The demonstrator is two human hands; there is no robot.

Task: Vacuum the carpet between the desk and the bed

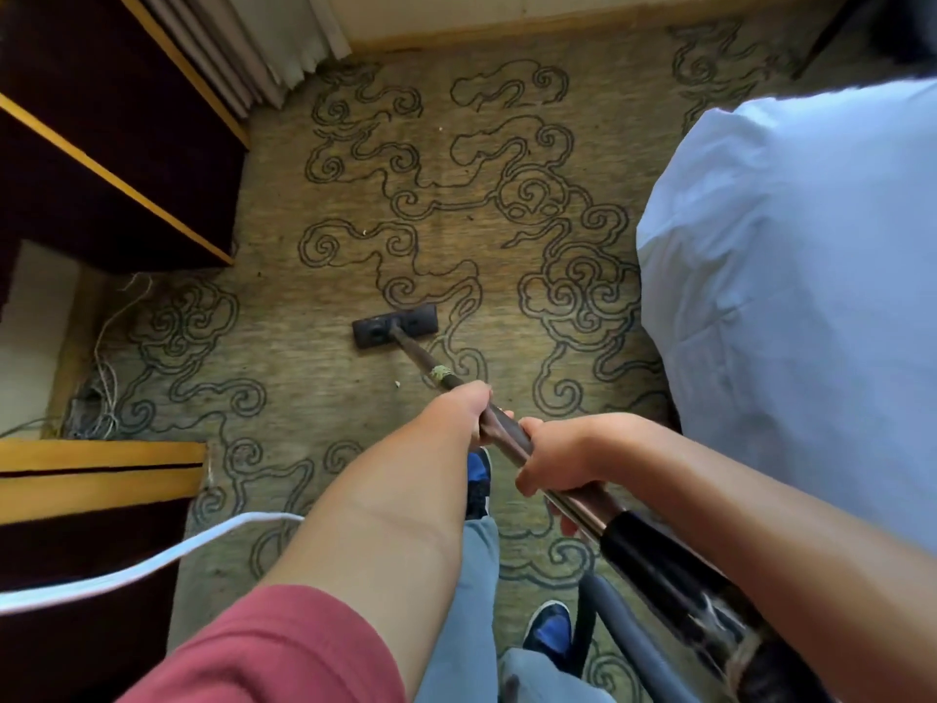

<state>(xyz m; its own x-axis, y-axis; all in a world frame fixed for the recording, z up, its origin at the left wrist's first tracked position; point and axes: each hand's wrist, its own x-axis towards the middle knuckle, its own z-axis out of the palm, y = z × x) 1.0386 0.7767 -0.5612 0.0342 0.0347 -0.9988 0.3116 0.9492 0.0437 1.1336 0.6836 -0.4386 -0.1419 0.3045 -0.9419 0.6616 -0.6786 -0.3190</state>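
1. Both hands were clamped on the vacuum wand (pixel 512 443), which ran from the lower right up toward the middle of the carpet (pixel 507 276).
2. Left hand (pixel 464 411): grip closed round the wand, farther down it toward the floor head.
3. Right hand (pixel 555 461): grip wrapped round the wand just behind the left hand, close to it, nearer the black cuff (pixel 654 560).
4. Floor head (pixel 395 325): dark, flat on the carpet, turned slightly askew, ahead of the hands and about midway between the counter and the bed.
5. Bed (pixel 791 276): white cover, right of the floor head, well apart from it.
6. Counter (pixel 106 159): dark with yellow trim, left of the floor head; thin cables (pixel 104 367) lay on the carpet beside it.
7. Small pale crumb (pixel 397 384) on the carpet just behind the floor head, left of the wand.
8. Grey hose (pixel 634 641) left the wand near the right forearm.
9. White cord (pixel 152 560) crossed the lower left, behind the left forearm.
10. Two blue shoes (pixel 550 634) stood on the carpet beneath the arms.
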